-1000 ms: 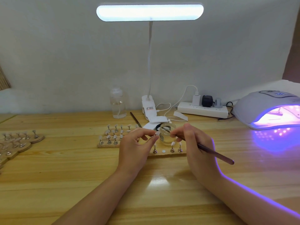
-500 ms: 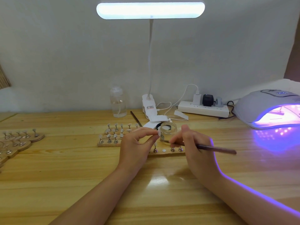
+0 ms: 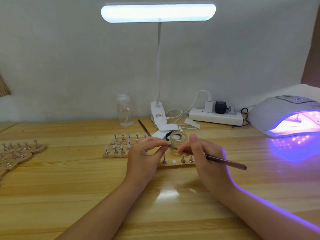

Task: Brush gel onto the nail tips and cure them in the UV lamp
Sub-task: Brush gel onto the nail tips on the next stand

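Tiny nail tip (image 3: 167, 144), pinched between thumb and forefinger of left hand (image 3: 144, 155), just near of gel jar (image 3: 178, 139). Likely featherlight, thin, stiff plastic, slick once gelled; best held by stand or edges, never the coated face. Brush (image 3: 223, 160) gripped pencil-fashion in right hand (image 3: 206, 157), bristle end pointing left toward the tip; contact too small to tell. Slim, light, easily steered from close to the bristles. Wooden holder strip (image 3: 174, 164) under the hands, more mounted tips (image 3: 121, 144) beyond left. UV lamp (image 3: 285, 115) glowing violet far right. Glossy plank table (image 3: 86, 187), pale wall, lit desk lamp (image 3: 158, 13), power strip (image 3: 216, 116), clear bottle (image 3: 125, 111).
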`<state>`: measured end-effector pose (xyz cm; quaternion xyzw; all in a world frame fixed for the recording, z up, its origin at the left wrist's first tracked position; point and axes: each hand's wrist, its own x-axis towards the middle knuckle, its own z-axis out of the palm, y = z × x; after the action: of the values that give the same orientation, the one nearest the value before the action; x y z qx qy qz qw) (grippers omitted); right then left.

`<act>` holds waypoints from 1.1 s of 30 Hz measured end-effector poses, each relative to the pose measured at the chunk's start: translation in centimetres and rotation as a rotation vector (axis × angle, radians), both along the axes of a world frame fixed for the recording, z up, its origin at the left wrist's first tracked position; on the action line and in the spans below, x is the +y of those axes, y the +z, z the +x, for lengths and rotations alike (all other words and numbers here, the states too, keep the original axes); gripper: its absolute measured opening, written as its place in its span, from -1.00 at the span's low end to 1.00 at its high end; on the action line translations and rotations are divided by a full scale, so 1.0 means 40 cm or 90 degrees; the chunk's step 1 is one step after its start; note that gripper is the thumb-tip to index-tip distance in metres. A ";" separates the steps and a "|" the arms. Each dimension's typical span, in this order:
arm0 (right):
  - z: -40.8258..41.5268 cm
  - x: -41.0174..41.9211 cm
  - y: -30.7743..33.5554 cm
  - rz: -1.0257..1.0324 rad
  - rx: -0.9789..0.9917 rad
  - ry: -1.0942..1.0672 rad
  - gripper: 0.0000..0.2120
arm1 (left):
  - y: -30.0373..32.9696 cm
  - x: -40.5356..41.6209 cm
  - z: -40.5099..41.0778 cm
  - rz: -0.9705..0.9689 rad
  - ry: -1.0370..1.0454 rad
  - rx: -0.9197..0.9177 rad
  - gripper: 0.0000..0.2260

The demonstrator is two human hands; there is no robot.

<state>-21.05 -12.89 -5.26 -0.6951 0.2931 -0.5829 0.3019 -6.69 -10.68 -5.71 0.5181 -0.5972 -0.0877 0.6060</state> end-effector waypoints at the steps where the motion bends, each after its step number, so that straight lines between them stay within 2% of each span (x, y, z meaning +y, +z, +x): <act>1: 0.001 0.003 0.002 0.014 -0.017 0.009 -0.63 | 0.000 0.001 -0.001 0.002 0.001 0.000 -0.82; 3: -0.001 0.002 0.001 -0.014 -0.033 0.000 -0.61 | 0.001 0.002 -0.003 0.004 0.001 0.004 -0.83; 5: -0.004 -0.001 0.002 -0.050 0.010 -0.024 -0.62 | 0.002 0.002 -0.004 0.004 0.003 0.004 -0.83; 9: -0.003 0.002 0.002 0.001 -0.006 -0.003 -0.58 | 0.004 0.006 -0.005 0.015 0.005 0.011 -0.80; 14: -0.004 -0.003 0.003 -0.053 0.041 -0.034 -0.64 | 0.005 0.005 -0.006 0.013 0.012 0.009 -0.79; 18: -0.004 0.000 0.003 -0.022 -0.003 -0.005 -0.59 | 0.005 0.007 -0.007 0.022 0.010 0.013 -0.75; 22: -0.006 -0.004 0.003 -0.057 0.058 -0.026 -0.70 | 0.003 0.003 -0.005 0.014 0.012 0.008 -0.79; 26: -0.003 0.000 0.004 0.001 -0.014 -0.002 -0.60 | 0.002 0.002 -0.006 0.027 0.005 0.027 -0.78; 29: -0.005 -0.001 0.007 -0.044 0.028 -0.030 -0.63 | 0.001 0.000 -0.007 0.017 0.012 0.027 -0.79; 33: -0.004 0.004 0.006 0.016 -0.003 0.004 -0.53 | 0.001 0.001 -0.005 0.026 0.008 0.033 -0.76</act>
<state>-21.20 -12.72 -5.01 -0.6907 0.2972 -0.5801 0.3132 -6.89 -10.66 -5.66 0.5317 -0.5762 -0.1095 0.6110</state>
